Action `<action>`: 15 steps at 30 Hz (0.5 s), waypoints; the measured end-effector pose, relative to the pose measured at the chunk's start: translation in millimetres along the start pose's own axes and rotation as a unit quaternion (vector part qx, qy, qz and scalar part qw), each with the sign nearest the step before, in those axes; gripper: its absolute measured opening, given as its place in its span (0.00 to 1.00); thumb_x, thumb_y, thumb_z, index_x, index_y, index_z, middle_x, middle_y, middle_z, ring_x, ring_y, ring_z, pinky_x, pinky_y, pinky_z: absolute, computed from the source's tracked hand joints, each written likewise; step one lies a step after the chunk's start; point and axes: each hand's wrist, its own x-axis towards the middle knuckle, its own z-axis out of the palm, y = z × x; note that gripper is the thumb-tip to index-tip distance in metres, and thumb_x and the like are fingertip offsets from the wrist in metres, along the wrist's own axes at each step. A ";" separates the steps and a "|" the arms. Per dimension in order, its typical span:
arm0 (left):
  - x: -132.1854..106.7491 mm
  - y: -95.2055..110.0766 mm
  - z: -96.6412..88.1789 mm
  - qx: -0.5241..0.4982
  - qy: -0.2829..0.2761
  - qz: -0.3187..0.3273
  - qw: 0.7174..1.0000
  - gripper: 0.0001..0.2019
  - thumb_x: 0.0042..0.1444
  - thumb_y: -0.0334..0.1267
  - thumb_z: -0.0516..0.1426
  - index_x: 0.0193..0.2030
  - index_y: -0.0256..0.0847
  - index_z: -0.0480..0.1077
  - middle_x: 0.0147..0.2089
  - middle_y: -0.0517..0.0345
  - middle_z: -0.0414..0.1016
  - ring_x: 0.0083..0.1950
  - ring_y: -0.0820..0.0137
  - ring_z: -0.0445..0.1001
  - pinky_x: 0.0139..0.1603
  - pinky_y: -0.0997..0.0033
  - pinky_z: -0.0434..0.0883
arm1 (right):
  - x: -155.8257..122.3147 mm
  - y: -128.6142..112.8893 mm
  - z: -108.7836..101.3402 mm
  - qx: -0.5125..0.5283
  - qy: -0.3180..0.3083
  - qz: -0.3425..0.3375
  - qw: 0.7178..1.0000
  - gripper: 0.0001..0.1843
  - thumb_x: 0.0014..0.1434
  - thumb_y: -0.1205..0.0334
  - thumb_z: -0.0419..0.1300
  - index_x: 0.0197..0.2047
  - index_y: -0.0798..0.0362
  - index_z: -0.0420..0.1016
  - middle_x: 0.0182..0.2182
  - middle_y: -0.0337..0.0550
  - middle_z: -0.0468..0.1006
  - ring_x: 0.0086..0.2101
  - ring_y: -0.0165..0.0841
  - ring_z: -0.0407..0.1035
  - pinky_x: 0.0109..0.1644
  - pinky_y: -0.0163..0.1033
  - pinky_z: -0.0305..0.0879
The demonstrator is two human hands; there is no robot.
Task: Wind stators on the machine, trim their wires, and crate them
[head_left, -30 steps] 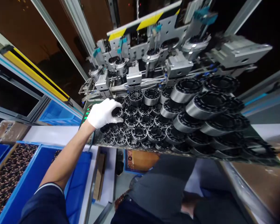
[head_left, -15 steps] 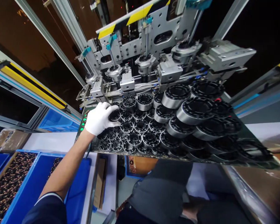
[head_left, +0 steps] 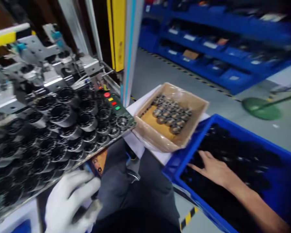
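My left hand point(head_left: 71, 202), in a white glove and smeared by motion, is in front of the near edge of the worktable. Its fingers are curled but apart, and I make out nothing held between them. My bare right hand point(head_left: 213, 168) reaches into a blue bin point(head_left: 247, 137) of black parts point(head_left: 223, 147). Its thumb and fingers are spread among the parts, with the fingertips partly lost against the black. Metal rings with black slotted inserts point(head_left: 60, 113) stand in stacked rows on the worktable, left of both hands.
A cardboard box point(head_left: 145, 127) lined with plastic holds rows of metal parts between table and bin. Clamping fixtures point(head_left: 53, 76) line the table's back. Coloured buttons point(head_left: 113, 103) sit at its right corner, near a yellow post point(head_left: 118, 35). Blue shelving point(head_left: 208, 19) stands behind.
The view has swung right. My left hand has left the ring at the rows' left end and come down before the table edge. My right hand now shows in the blue bin.
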 end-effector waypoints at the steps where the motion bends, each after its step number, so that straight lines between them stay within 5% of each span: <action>1: 0.5 10.8 10.2 -0.027 0.011 0.022 0.999 0.12 0.71 0.42 0.66 0.60 0.50 0.82 0.53 0.52 0.85 0.54 0.57 0.83 0.54 0.60 0.81 | 0.7 13.7 7.7 -0.007 -0.019 0.010 1.000 0.17 0.74 0.48 0.72 0.59 0.47 0.81 0.53 0.48 0.84 0.46 0.41 0.84 0.51 0.46 0.83; 5: 58.5 54.2 71.4 -0.094 -0.031 0.064 0.993 0.09 0.75 0.38 0.64 0.59 0.49 0.79 0.56 0.55 0.85 0.59 0.61 0.84 0.61 0.61 0.80 | 10.8 39.2 27.7 0.002 -0.072 -0.003 0.997 0.27 0.71 0.47 0.70 0.66 0.51 0.78 0.59 0.58 0.82 0.47 0.47 0.85 0.59 0.54 0.83; 9: 166.7 86.7 165.8 0.057 -0.237 -0.037 0.969 0.22 0.79 0.49 0.62 0.74 0.48 0.73 0.71 0.48 0.79 0.71 0.53 0.80 0.71 0.53 0.80 | 17.1 46.4 25.7 0.034 -0.109 -0.035 0.993 0.34 0.74 0.44 0.70 0.73 0.53 0.74 0.62 0.57 0.81 0.53 0.48 0.83 0.66 0.60 0.80; 12: 226.9 92.2 227.7 0.104 -0.302 -0.036 0.947 0.26 0.76 0.42 0.65 0.78 0.44 0.71 0.74 0.41 0.76 0.72 0.49 0.79 0.71 0.45 0.81 | 19.0 52.2 18.3 0.072 -0.129 -0.063 0.987 0.32 0.75 0.42 0.71 0.72 0.51 0.76 0.65 0.54 0.81 0.58 0.47 0.80 0.67 0.62 0.79; 15: 259.6 87.7 266.8 0.145 -0.350 -0.037 0.925 0.26 0.76 0.45 0.67 0.75 0.42 0.72 0.73 0.42 0.76 0.69 0.51 0.81 0.69 0.40 0.82 | 21.3 56.6 14.7 0.106 -0.135 -0.073 0.982 0.26 0.76 0.47 0.71 0.70 0.51 0.78 0.66 0.53 0.80 0.62 0.48 0.79 0.69 0.62 0.79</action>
